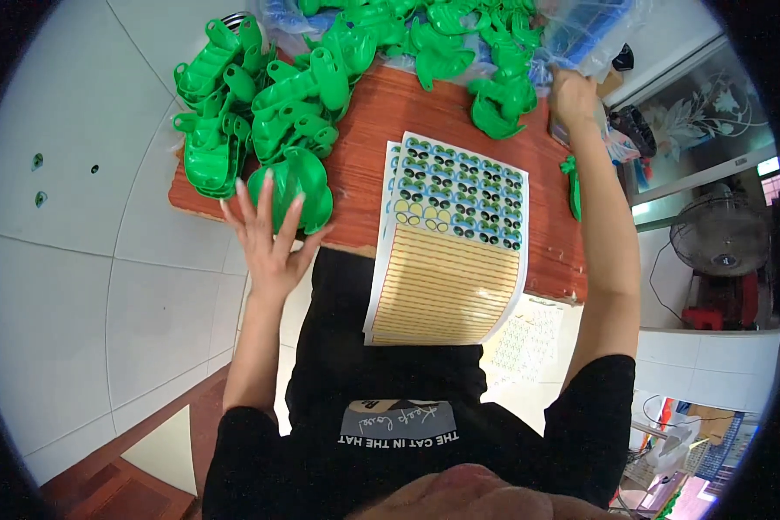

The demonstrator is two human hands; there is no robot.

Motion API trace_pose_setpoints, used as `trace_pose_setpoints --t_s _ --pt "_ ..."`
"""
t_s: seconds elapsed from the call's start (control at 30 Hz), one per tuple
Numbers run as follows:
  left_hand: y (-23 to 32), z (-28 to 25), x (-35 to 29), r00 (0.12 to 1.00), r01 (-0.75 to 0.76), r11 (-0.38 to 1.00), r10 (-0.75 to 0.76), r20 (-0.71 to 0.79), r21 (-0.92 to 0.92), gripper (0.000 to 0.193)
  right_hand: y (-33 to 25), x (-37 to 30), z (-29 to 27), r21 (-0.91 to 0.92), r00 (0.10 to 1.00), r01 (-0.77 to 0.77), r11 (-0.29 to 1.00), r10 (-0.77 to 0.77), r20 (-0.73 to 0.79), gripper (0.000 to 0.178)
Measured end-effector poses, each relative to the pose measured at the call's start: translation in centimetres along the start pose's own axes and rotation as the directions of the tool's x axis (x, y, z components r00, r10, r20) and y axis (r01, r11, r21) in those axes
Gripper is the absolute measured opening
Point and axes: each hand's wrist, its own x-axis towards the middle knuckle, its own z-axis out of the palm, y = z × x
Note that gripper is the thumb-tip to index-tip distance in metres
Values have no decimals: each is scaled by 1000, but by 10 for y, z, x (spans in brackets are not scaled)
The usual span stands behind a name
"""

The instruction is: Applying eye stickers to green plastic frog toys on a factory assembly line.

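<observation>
My left hand point(269, 247) is open, its fingers spread at the near edge of a green plastic shell-shaped piece point(308, 186). Beside that piece, stacked green plastic parts point(212, 160) fill the table's left side. My right hand point(574, 100) reaches far out to the right, its fingers curled at the edge of a clear plastic bag point(572, 39); the fingertips are partly hidden. Sheets of eye stickers point(459, 204) lie between my arms, overhanging the near table edge. Some stickers are gone from the top sheet, leaving yellowish backing.
More green parts point(442, 52) spill from the bag at the far side of the reddish wooden table point(368, 113). One small green piece point(574, 186) lies by my right forearm. A fan point(719, 230) stands at the right. Another sticker sheet point(529, 342) lies below the table.
</observation>
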Motion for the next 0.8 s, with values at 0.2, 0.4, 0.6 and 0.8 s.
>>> trace_pose_setpoints --t_s 0.2,0.4,0.6,0.8 --pt "3 3 -13 997 59 995 -63 -52 -79 88 -108 54 -53 706 962 262 658 -122 -243 33" --pt "16 -7 -33 992 120 974 -124 -10 -193 99 -196 128 -50 684 832 534 496 -450 -324 26" --pt "34 -16 -57 993 84 982 -68 99 -167 100 -263 173 -56 701 782 335 630 -601 166 50" --pt "33 -19 -56 992 124 962 -120 30 -243 91 -266 159 -54 564 837 342 752 -516 181 54"
